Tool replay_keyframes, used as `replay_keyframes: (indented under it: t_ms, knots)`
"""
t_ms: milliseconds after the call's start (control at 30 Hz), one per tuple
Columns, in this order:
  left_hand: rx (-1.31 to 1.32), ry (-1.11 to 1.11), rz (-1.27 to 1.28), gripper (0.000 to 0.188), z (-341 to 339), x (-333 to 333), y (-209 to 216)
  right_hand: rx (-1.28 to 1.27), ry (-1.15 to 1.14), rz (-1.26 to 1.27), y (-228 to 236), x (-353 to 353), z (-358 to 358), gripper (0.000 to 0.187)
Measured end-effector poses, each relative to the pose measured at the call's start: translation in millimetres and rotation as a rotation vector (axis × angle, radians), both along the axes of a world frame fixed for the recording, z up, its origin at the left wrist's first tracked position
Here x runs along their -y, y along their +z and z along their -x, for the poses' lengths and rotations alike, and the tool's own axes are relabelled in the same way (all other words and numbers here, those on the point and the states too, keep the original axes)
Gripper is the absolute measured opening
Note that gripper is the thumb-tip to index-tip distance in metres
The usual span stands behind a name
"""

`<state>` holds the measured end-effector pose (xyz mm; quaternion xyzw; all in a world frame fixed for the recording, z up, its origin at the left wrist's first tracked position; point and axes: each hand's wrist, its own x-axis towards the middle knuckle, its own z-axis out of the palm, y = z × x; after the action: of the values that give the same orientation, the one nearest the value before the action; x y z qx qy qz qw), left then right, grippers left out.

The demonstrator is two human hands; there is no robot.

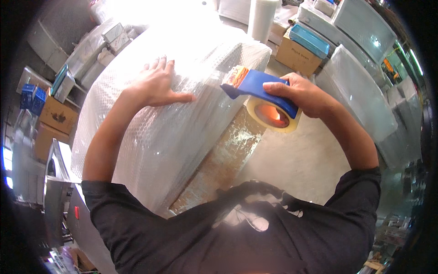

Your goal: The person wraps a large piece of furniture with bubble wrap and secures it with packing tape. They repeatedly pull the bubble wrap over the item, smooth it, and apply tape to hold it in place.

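My left hand lies flat with spread fingers on a large object wrapped in clear bubble wrap. In my right hand is a blue tape dispenser, gripped by its body with the thumb on top. A wide roll of yellowish packing tape sits in it, and its cutting end points left toward the wrap. Around the dispenser's front, clear tape seems to run onto the wrapped edge, though glare makes this hard to tell. Strong light washes out the far part of the wrapped object.
Under the wrapped object shows a worn brown board. Beyond, at right, a cardboard box carries a blue tray, beside more plastic-wrapped items. Cardboard boxes and blue crates stand at left. A white roll stands upright at the back.
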<state>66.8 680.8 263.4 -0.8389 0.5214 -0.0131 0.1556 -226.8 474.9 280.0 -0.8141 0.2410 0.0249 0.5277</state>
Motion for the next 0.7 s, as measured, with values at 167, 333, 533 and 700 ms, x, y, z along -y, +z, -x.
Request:
replay_keyframes:
  t_ms: [167,333,533,700]
  knots:
    - [0.035,-0.447,0.148,0.12,19.5,28.2,25.9,0.092,-0.024,-0.104,-12.9,-4.8,9.9,0.074]
    - [-0.716,-0.603,0.031,0.089,30.1,79.9,11.5,0.132,0.012,-0.071,-15.2,-6.9,11.9,0.067]
    - [-0.472,-0.793,-0.07,0.094,31.1,86.6,-4.0,0.076,0.016,-0.156,-18.4,-7.7,32.0,0.059]
    - [-0.305,-0.679,-0.234,0.114,47.9,88.1,1.3,0.119,-0.003,-0.196,-34.6,-8.6,48.4,0.048]
